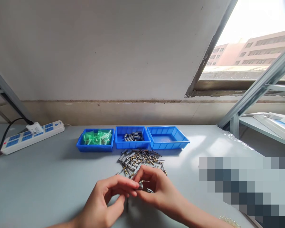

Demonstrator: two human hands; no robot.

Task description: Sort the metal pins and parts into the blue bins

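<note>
My left hand [106, 199] and my right hand [159, 188] meet above the near side of a heap of small metal parts [142, 158]. Their fingertips close on a short shiny metal cylinder [140, 185]. A thin dark pin [127, 204] points down below my left fingertips; what grips it is hidden. Another small metal piece [149, 190] shows in the curl of my right hand. Loose in the heap lie grey cylinders and thin dark pins with brass-coloured parts.
Behind the heap stand three blue bins in a row: the left bin [95, 148] contains green plastic bags, the middle bin [133, 145] grey metal cylinders. The right bin [169, 145] has nothing visible inside. A white power strip [33, 137] lies at the left.
</note>
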